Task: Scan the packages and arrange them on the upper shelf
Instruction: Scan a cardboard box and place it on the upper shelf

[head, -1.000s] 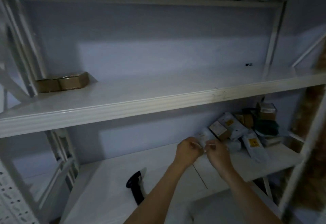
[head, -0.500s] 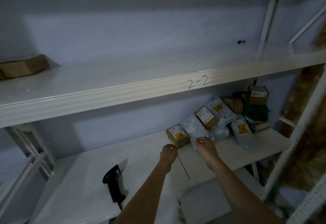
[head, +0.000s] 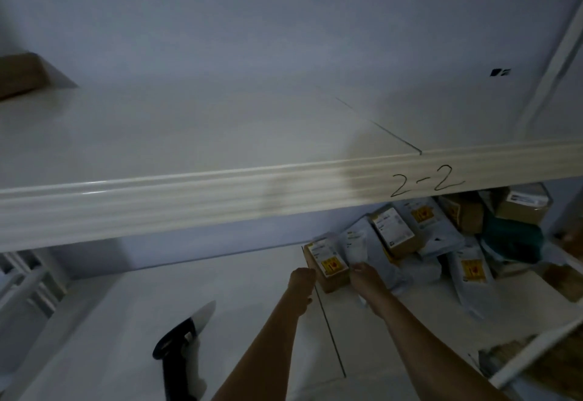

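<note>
Packages: heap of grey-white poly mailers (head: pixel 470 269), soft and crinkled, plus small brown cardboard boxes with white labels and yellow stickers. One dark green soft bag (head: pixel 511 239) in the heap, far right. All on the lower shelf (head: pixel 195 299), right end.

Nearest to the hands: small cardboard box (head: pixel 328 263), label up, and a flat white mailer (head: pixel 356 243) leaning just beside it.

Left hand (head: pixel 301 279) at the box's left edge, fingers curled; cannot tell if it grips the box or only touches it. Right hand (head: pixel 366 277) pinches the lower edge of the white mailer, fingertips on the plastic.

Barcode scanner (head: pixel 179 356), black with white handle, lies on the lower shelf, left of the forearms, well apart from the heap.

Upper shelf (head: pixel 189 129): smooth white board, ribbed cream front rail, "2-2" (head: pixel 427 184) handwritten on it. One brown cardboard box (head: pixel 22 74) at its far left, blurred. A seam line crosses each shelf board.

Wall (head: pixel 284 22) behind is plain pale grey. White metal uprights on both sides. Light is dim.
</note>
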